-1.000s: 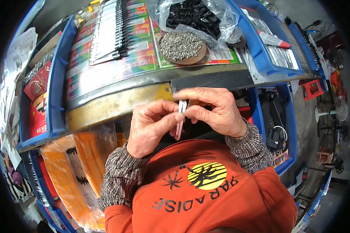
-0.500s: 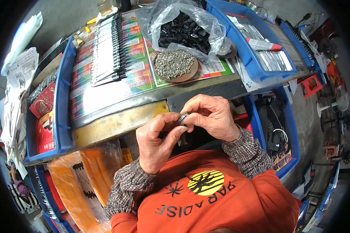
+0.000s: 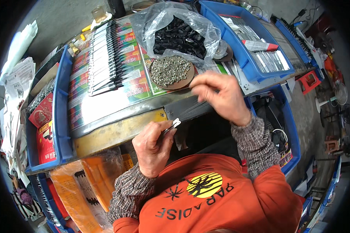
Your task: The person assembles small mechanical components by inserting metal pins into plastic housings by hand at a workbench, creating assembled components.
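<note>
My left hand (image 3: 151, 147) is closed in a pinch around a small shiny metal piece (image 3: 177, 123) with a rounded end; the rest of it is hidden by the fingers. Apart from it, my right hand (image 3: 225, 97) hovers over the bench's front edge, just right of a round brown dish (image 3: 185, 81). Its thumb and forefinger are spread, with nothing visible between them. Small metal pins (image 3: 170, 70) are heaped in that dish. Behind the dish, an opened clear plastic bag (image 3: 214, 33) holds black plastic pieces (image 3: 179, 39).
Flat silver pieces with black ends (image 3: 103, 58) lie in a row on the bench's printed sheet (image 3: 134, 83). Blue trays stand left (image 3: 64, 101) and right (image 3: 252, 64), the right one holding metal strips. Below are a blue bin (image 3: 295, 143) and orange plastic-wrapped items (image 3: 97, 171).
My right hand has let go of the metal piece and moved up and right, beside the dish of pins. The left hand keeps the piece, whose end now shows.
</note>
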`<action>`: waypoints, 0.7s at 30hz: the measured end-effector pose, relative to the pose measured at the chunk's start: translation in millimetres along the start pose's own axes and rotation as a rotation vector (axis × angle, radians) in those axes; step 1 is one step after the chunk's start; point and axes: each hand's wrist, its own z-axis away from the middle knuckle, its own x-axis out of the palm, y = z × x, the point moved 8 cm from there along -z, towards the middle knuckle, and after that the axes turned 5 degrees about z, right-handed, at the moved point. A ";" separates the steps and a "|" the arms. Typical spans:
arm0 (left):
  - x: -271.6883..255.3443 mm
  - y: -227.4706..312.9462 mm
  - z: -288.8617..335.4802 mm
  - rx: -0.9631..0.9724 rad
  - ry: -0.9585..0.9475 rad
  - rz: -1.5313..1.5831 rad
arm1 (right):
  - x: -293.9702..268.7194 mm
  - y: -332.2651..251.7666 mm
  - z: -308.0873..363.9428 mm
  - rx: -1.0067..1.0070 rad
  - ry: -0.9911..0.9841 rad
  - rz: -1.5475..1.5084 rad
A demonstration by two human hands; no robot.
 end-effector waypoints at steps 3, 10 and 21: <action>-2.2 -1.2 -2.4 0.027 -0.002 -0.027 | -29.3 7.3 -25.7 -0.167 0.146 0.286; -9.9 -3.5 -5.4 0.054 0.015 -0.076 | -35.0 31.1 -69.6 -0.218 0.184 0.783; -10.8 -7.9 -6.7 0.030 -0.001 -0.111 | -24.6 58.7 -74.2 -0.234 0.117 0.874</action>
